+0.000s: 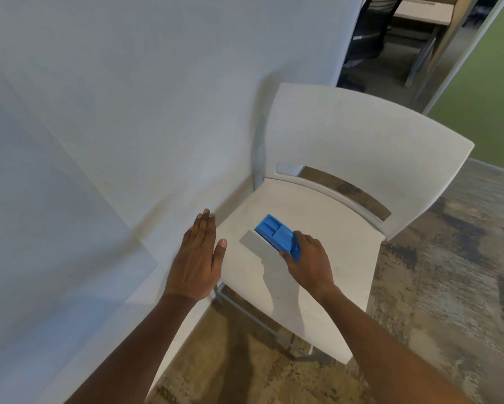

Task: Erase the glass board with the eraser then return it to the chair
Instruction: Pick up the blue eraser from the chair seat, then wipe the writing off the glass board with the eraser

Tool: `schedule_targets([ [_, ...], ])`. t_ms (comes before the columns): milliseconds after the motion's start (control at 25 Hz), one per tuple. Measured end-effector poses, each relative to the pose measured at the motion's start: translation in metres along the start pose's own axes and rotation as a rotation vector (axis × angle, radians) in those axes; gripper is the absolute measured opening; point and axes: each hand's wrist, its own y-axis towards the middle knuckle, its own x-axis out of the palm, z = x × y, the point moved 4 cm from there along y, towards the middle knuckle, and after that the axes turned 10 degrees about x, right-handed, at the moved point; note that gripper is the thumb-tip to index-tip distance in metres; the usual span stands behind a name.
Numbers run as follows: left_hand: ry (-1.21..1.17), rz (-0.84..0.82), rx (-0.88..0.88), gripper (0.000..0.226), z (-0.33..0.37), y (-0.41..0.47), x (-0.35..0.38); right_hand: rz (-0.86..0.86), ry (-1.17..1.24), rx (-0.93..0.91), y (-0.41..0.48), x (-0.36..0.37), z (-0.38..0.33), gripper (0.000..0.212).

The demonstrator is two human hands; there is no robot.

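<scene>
A blue eraser [275,233] with a grey felt pad lies tilted over the seat of a white chair [332,258], its pad side toward the left. My right hand [309,262] grips the eraser's near end. My left hand [198,255] hovers flat, fingers together and extended, just off the seat's left edge beside the wall. The glass board [41,228] appears as a pale reflective panel at the left.
A white wall [157,97] runs along the chair's left side. Patterned carpet [449,287] covers the floor to the right. Behind the chair an opening shows dark office chairs [370,30] and a desk; a green wall [487,97] stands at far right.
</scene>
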Motion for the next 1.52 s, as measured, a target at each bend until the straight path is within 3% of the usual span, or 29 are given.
schedule_targets([
  [320, 0.279, 0.236, 0.083, 0.080, 0.028, 0.011, -0.122, 0.259, 0.322, -0.302, -0.021, -0.101, -0.113, 0.047],
  [760, 0.624, 0.542, 0.088, 0.073, 0.078, -0.033, -0.340, 0.406, 0.691, -0.677, -0.118, -0.230, -0.292, 0.049],
  [1200, 0.899, 0.796, -0.059, 0.077, 0.093, -0.167, -0.549, 0.405, 0.851, -1.040, -0.251, -0.295, -0.453, 0.056],
  [1520, 1.084, 0.914, -0.214, 0.078, 0.095, -0.289, -0.650, 0.430, 0.955, -1.233, -0.336, -0.310, -0.531, 0.057],
])
